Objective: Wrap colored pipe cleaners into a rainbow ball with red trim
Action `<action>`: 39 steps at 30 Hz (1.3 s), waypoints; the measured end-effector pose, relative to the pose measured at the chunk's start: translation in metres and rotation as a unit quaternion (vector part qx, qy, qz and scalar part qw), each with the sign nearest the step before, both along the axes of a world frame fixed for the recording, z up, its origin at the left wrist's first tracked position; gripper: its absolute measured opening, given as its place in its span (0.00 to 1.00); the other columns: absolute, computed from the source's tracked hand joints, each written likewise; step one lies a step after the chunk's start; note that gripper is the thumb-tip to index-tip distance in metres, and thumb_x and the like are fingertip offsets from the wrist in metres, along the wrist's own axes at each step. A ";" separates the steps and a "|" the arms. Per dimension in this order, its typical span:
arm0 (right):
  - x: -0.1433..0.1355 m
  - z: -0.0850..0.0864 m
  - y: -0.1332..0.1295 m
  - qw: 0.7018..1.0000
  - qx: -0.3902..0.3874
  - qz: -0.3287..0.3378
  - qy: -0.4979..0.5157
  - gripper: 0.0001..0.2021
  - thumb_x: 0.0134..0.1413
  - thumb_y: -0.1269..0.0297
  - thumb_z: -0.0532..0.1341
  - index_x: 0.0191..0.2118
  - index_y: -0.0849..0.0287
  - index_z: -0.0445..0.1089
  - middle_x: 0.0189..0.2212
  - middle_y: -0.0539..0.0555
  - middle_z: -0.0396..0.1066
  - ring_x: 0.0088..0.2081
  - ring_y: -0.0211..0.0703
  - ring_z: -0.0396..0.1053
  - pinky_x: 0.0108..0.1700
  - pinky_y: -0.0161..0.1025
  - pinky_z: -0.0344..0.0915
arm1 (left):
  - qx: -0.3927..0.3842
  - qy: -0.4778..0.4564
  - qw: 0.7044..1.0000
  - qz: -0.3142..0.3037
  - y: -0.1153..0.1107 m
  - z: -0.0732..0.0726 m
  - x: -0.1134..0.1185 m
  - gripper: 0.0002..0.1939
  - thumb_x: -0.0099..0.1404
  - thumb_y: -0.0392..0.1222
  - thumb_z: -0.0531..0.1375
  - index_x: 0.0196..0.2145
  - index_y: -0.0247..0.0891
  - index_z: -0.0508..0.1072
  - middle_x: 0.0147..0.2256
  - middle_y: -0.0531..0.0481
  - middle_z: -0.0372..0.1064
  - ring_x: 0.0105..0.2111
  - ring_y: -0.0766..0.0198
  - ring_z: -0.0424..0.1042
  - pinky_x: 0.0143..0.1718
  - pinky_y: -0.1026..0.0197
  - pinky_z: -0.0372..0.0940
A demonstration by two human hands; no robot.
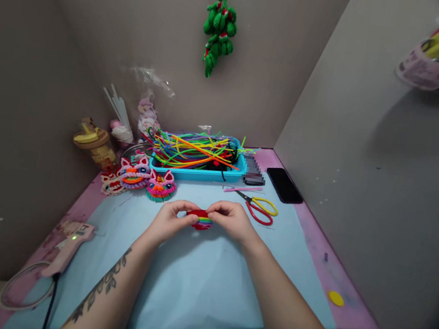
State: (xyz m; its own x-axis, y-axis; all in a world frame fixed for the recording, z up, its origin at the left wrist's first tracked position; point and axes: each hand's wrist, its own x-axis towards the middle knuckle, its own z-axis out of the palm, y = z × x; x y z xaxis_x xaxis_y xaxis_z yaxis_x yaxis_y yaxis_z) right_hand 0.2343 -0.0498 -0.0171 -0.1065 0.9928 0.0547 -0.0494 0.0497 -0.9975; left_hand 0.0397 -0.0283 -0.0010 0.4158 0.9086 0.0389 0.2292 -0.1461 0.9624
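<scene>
Between my two hands is a small red piece with rainbow stripes (202, 220), seemingly made of fuzzy pipe cleaners. My left hand (174, 219) pinches its left side between thumb and fingers. On its right side, my right hand (232, 219) grips the upper edge with thumb and forefinger. The fingers hide part of the piece, and it is held above the light blue cloth (203, 276). Scissors with one red and one yellow handle (260, 208) lie beyond my right hand. A pink pipe cleaner (244, 189) rests beside their blades.
A blue tray (197, 174) heaped with colourful pipe cleaners stands at the back. Fuzzy animal heads (161, 185) sit to its left, near a lidded cup (97, 144). At left lies a pink glue gun (71, 250) with its cord. A black phone (284, 185) lies at right.
</scene>
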 end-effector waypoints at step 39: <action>0.000 -0.002 -0.001 0.998 0.042 0.032 -0.017 0.05 0.42 0.69 0.65 0.30 0.60 0.73 0.26 0.49 0.72 0.30 0.38 0.68 0.35 0.36 0.62 | -0.096 -0.064 0.993 0.036 -0.007 0.000 0.007 0.14 0.49 0.47 0.68 0.29 0.33 0.78 0.27 0.46 0.77 0.26 0.61 0.73 0.30 0.62 0.66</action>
